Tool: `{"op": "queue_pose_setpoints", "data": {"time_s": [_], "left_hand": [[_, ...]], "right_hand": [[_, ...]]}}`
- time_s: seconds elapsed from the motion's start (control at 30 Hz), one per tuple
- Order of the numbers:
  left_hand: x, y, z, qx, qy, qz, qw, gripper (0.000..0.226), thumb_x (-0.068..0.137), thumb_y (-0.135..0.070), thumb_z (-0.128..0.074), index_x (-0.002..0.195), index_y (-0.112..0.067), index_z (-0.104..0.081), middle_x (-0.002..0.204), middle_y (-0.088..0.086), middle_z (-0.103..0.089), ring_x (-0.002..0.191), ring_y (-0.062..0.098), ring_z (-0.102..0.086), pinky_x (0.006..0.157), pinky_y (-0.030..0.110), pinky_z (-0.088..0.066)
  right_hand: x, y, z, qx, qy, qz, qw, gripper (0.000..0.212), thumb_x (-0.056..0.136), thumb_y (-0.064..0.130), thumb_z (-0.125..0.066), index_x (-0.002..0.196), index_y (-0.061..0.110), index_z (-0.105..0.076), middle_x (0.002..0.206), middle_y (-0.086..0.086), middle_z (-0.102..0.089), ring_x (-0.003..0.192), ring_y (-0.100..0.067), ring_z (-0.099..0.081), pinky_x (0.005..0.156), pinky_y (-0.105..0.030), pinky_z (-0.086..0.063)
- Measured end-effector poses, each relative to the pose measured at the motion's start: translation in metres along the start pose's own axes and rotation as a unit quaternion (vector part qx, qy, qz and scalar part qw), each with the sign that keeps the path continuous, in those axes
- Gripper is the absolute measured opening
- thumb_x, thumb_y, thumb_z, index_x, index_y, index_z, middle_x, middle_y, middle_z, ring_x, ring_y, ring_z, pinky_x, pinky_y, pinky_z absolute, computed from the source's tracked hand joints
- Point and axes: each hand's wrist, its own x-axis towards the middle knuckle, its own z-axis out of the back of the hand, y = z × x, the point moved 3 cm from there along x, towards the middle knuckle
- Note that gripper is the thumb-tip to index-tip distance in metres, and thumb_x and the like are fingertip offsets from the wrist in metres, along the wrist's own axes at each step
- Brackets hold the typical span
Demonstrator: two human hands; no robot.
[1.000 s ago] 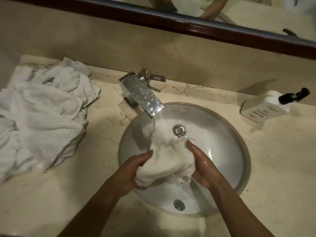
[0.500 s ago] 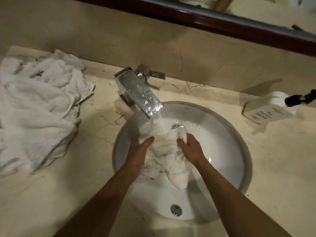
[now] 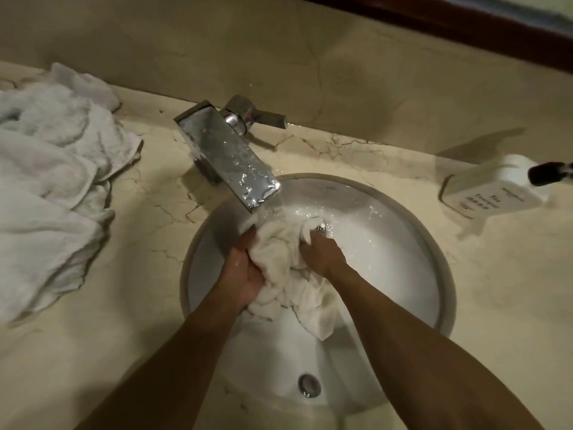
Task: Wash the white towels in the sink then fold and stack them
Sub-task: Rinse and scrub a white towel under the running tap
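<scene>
Both hands were down in the round white sink, working one wet white towel under the stream from the chrome faucet. The left hand gripped the towel's left side, fingers curled round the bunched cloth; the right hand was clenched on its right side, fingertips buried in the folds — a loose tail of the cloth hung toward the near wall of the basin. Water splashed at the far part of the bowl, around the drain. On the marble desk, well to the left of the sink, lay a crumpled heap of more white towels. At the far right stood a white pump bottle with a dark nozzle.
</scene>
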Motion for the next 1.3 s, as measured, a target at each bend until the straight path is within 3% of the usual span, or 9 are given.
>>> {"op": "queue_pose_setpoints", "data": {"time_s": [0.27,0.37,0.47,0.53,0.63,0.8,0.97,1.17,1.3], "left_hand": [[-0.006,-0.004,-0.002,-0.008,-0.033,0.007,0.999,0.044,0.095,-0.021,-0.054,0.13,0.005,-0.059,0.133,0.029,-0.056,0.12,0.033,-0.06,0.105,0.04,-0.048],[-0.023,-0.007,-0.012,0.003,-0.033,0.057,0.998,0.031,0.088,-0.015,-0.051,0.091,0.004,-0.075,0.087,0.021,-0.073,0.076,0.028,-0.073,0.07,0.031,-0.061],[-0.033,-0.01,-0.004,-0.042,-0.039,0.035,0.998,0.044,0.099,-0.029,-0.046,0.124,0.001,-0.065,0.126,0.022,-0.063,0.118,0.034,-0.061,0.107,0.045,-0.044],[-0.04,-0.014,-0.008,-0.095,-0.017,0.004,0.995,0.057,0.099,-0.041,-0.049,0.144,-0.005,-0.05,0.147,0.018,-0.046,0.14,0.034,-0.041,0.119,0.051,-0.026],[-0.055,-0.019,-0.013,-0.073,-0.032,-0.034,0.996,0.04,0.099,-0.039,-0.052,0.103,-0.01,-0.079,0.109,0.014,-0.073,0.104,0.029,-0.069,0.089,0.044,-0.056],[-0.053,-0.044,-0.016,0.287,-0.135,-0.215,0.924,0.026,0.087,-0.024,-0.063,0.111,-0.019,-0.073,0.102,0.011,-0.075,0.1,0.037,-0.071,0.092,0.056,-0.054],[-0.047,-0.055,-0.046,0.153,-0.087,-0.098,0.979,0.018,0.098,-0.029,-0.054,0.098,-0.016,-0.068,0.08,0.0,-0.077,0.09,0.028,-0.069,0.084,0.04,-0.056],[-0.07,-0.039,-0.016,0.312,-0.158,-0.231,0.908,0.016,0.087,-0.015,-0.068,0.092,-0.028,-0.075,0.098,0.007,-0.075,0.094,0.031,-0.072,0.077,0.047,-0.061],[-0.07,-0.028,-0.009,0.192,-0.101,-0.214,0.952,0.035,0.076,-0.011,-0.07,0.108,-0.024,-0.069,0.109,0.007,-0.072,0.096,0.024,-0.071,0.074,0.037,-0.059]], "right_hand": [[-0.029,-0.002,-0.008,0.154,-0.158,0.02,0.975,0.024,0.1,0.018,-0.052,0.113,0.0,-0.061,0.122,-0.015,-0.058,0.106,-0.034,-0.059,0.08,-0.034,-0.042],[-0.036,0.003,0.001,0.528,-0.075,-0.037,0.845,0.017,0.097,0.018,-0.06,0.105,0.006,-0.068,0.103,-0.013,-0.072,0.095,-0.029,-0.067,0.082,-0.038,-0.051],[-0.047,0.017,0.004,0.686,0.183,-0.093,0.698,0.059,0.093,0.051,-0.061,0.126,0.002,-0.066,0.114,-0.022,-0.069,0.102,-0.036,-0.065,0.094,-0.043,-0.049],[-0.057,0.028,0.006,0.672,0.225,-0.08,0.702,0.064,0.096,0.054,-0.057,0.131,0.002,-0.063,0.122,-0.023,-0.066,0.107,-0.035,-0.062,0.103,-0.045,-0.045],[-0.056,0.034,0.016,0.689,0.138,-0.034,0.71,0.04,0.101,0.036,-0.057,0.123,0.003,-0.064,0.111,-0.018,-0.072,0.1,-0.029,-0.069,0.105,-0.047,-0.047],[-0.063,0.044,0.033,0.694,0.071,0.058,0.714,0.022,0.1,0.018,-0.054,0.112,0.0,-0.061,0.095,-0.016,-0.072,0.086,-0.026,-0.071,0.076,-0.035,-0.058],[-0.072,0.059,0.015,0.569,0.009,0.059,0.82,0.03,0.101,0.03,-0.058,0.119,0.006,-0.063,0.108,-0.012,-0.074,0.101,-0.025,-0.071,0.084,-0.033,-0.057],[-0.074,0.05,0.028,0.765,0.082,-0.013,0.638,0.034,0.099,0.03,-0.05,0.103,0.001,-0.067,0.103,-0.022,-0.068,0.098,-0.033,-0.063,0.101,-0.044,-0.045],[-0.082,0.045,0.016,0.701,0.197,-0.045,0.684,0.054,0.098,0.048,-0.054,0.12,0.002,-0.071,0.137,-0.028,-0.057,0.122,-0.04,-0.051,0.123,-0.045,-0.022]]}}
